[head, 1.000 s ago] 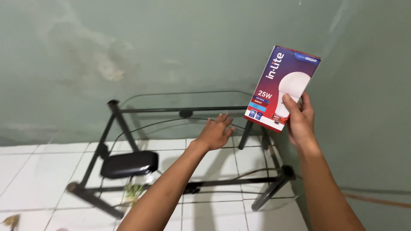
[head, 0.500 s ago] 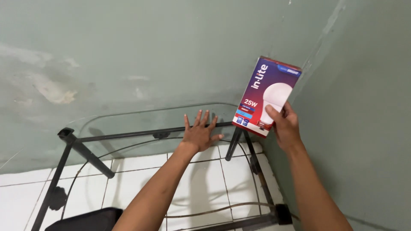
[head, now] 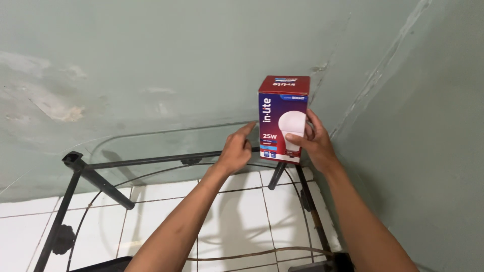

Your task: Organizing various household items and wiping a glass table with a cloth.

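Observation:
A red and purple light bulb box with a picture of a white bulb stands upright near the far right corner of a glass table top. My right hand grips the box from its right side, thumb across the front. My left hand hovers just left of the box with fingers partly curled and the forefinger pointing at the box's lower left edge; whether it touches the box is unclear. It holds nothing.
The glass top rests on a black metal frame over a white tiled floor. Green walls meet in a corner right behind the box. A dark object lies low at the bottom edge.
My right hand brought the box down and leftward from a tilted, raised position to upright at the table. My left hand lifted off the glass and moved toward the box.

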